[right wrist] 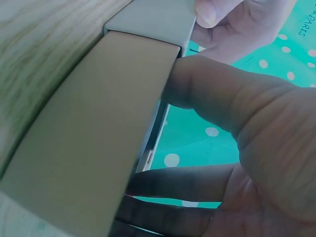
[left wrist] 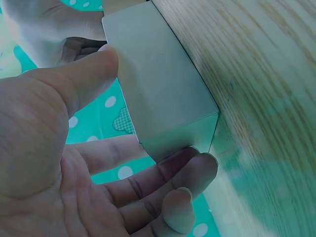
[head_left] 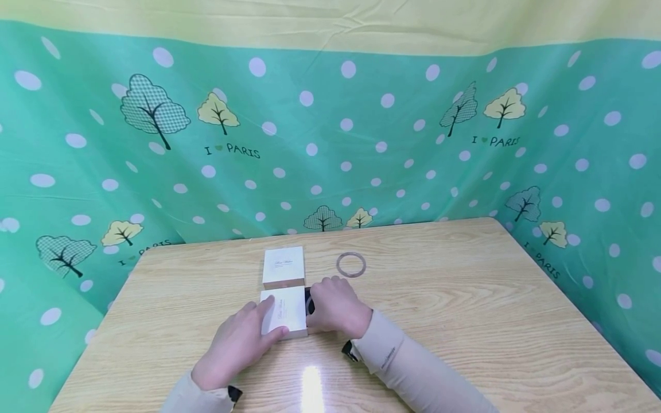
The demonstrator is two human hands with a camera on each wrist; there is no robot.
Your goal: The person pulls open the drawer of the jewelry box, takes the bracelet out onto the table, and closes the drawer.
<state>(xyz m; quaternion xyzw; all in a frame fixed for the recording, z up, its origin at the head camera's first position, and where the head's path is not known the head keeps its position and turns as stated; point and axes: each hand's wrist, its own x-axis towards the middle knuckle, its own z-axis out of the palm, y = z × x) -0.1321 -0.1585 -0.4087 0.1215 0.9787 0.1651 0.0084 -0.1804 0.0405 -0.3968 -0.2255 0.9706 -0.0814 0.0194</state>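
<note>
A small white slide-out box (head_left: 289, 314) lies on the wooden table. My left hand (head_left: 234, 347) grips its white sleeve, thumb on the near side and fingers round the far side and end. From the sleeve's right end a brown-sided tray (right wrist: 89, 123) is pulled partway out. My right hand (head_left: 335, 307) holds this tray, its thumb at the near edge close to the sleeve and its fingers across the far side. Black lining shows inside the tray, with part of a pale curved thing; the hand hides most of it.
Another white box (head_left: 284, 265) with brown lower sides and small print on top stands just behind the held one. To its right a translucent greyish bangle (head_left: 351, 275) lies flat on the table (head_left: 465, 287). A green dotted cloth (head_left: 330, 132) hangs behind and at the sides.
</note>
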